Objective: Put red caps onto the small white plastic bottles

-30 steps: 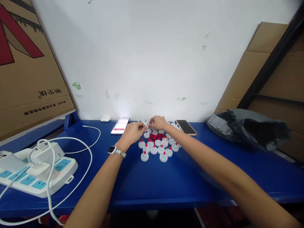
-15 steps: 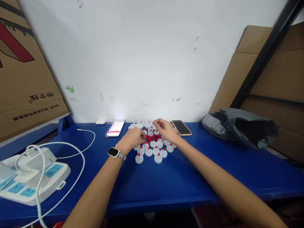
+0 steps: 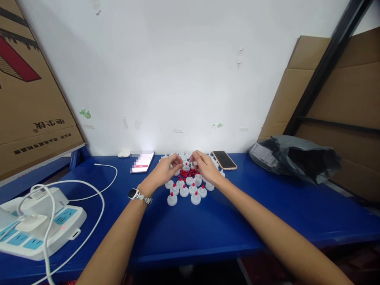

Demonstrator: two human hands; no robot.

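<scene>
My left hand (image 3: 166,169), with a watch on its wrist, is closed in a pinch above the left side of the group; whatever lies between its fingertips is too small to make out. Facing it, my right hand (image 3: 205,167) pinches a white nozzle cap (image 3: 194,163), partly covered by the fingers. Between and below the hands lies a heap of small red tips (image 3: 184,173). Nearest me stand several white nozzle caps with red tips on them (image 3: 172,199). More white caps, with bare spouts, stand behind the hands, partly hidden.
A lit phone (image 3: 143,161) and a white case (image 3: 124,152) lie at the back left, another phone (image 3: 225,160) right of the caps. A power strip (image 3: 74,215) with white cables occupies the left. A grey plastic bag (image 3: 292,158) lies on the right of the blue table (image 3: 190,233).
My right hand has come back from the far caps toward the middle with a white nozzle cap. My left hand has risen from the red heap, so both hands now face each other.
</scene>
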